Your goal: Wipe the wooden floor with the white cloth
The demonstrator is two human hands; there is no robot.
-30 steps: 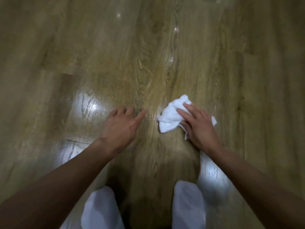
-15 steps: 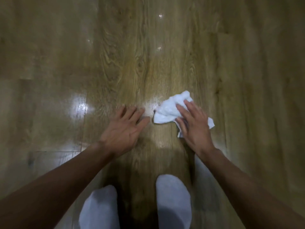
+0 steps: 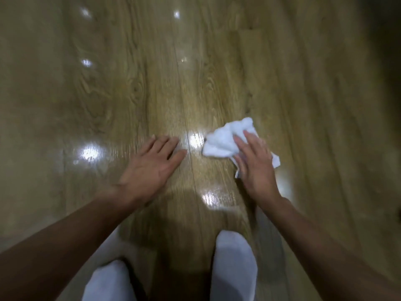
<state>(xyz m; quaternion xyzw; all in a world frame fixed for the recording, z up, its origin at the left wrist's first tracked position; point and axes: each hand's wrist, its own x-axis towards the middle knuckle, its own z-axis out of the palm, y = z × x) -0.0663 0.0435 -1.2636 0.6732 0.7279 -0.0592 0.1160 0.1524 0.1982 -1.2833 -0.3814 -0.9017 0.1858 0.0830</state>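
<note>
The crumpled white cloth (image 3: 221, 141) lies on the wooden floor (image 3: 152, 83), pinned under the right hand (image 3: 256, 168), whose fingers lie stretched out flat on top of it, pressing rather than curling round it. Left of the cloth and just apart from it, the left hand (image 3: 149, 168) rests palm-down on the boards with its fingers straight and slightly spread. Nearer the person than the cloth, two knees in white fabric (image 3: 233, 263) show at the bottom edge.
</note>
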